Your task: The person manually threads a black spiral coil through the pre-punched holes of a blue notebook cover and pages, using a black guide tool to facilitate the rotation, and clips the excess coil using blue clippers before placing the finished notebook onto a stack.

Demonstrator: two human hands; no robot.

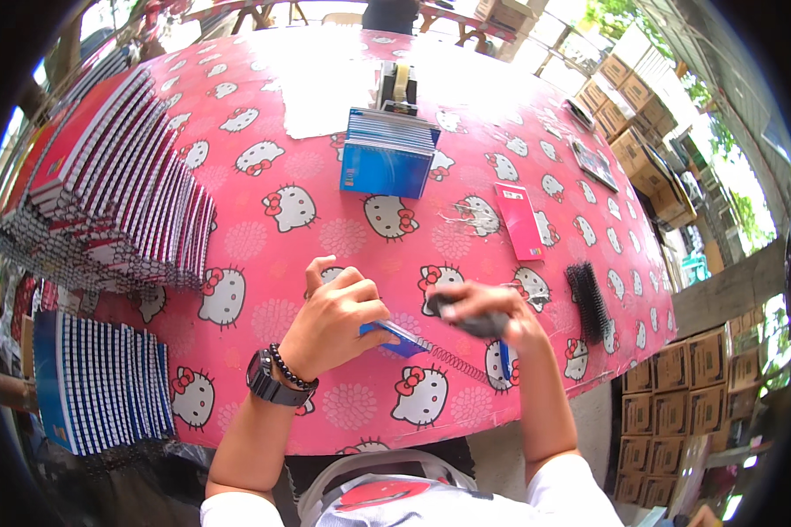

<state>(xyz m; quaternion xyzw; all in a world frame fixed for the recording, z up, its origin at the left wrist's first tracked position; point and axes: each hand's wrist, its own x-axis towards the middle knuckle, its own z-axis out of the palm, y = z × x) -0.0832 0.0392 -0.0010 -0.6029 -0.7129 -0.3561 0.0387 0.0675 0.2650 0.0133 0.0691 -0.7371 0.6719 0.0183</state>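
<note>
My left hand (pixel 347 306), with a dark watch and a beaded bracelet at its wrist, pinches a small blue notebook (pixel 402 341) at the near middle of the table. A thin spiral wire coil (pixel 460 364) runs from the notebook's right end across the tablecloth. To the right, my right hand (pixel 511 314) is closed round a dark, elongated object (pixel 473 321); motion blur hides its kind. Below that hand lies a narrow blue piece (pixel 504 358) near the coil's end. Further right rests a bunch of black spiral coils (pixel 587 303).
Tall stacks of red spiral notebooks (pixel 105 149) and blue ones (pixel 101 382) line the left side. Ahead stand upright blue notebooks (pixel 385 162) before a tape dispenser (pixel 399 86). A pink cover (pixel 520 221) lies right of centre. Cardboard boxes (pixel 677 395) are stacked beyond the right edge.
</note>
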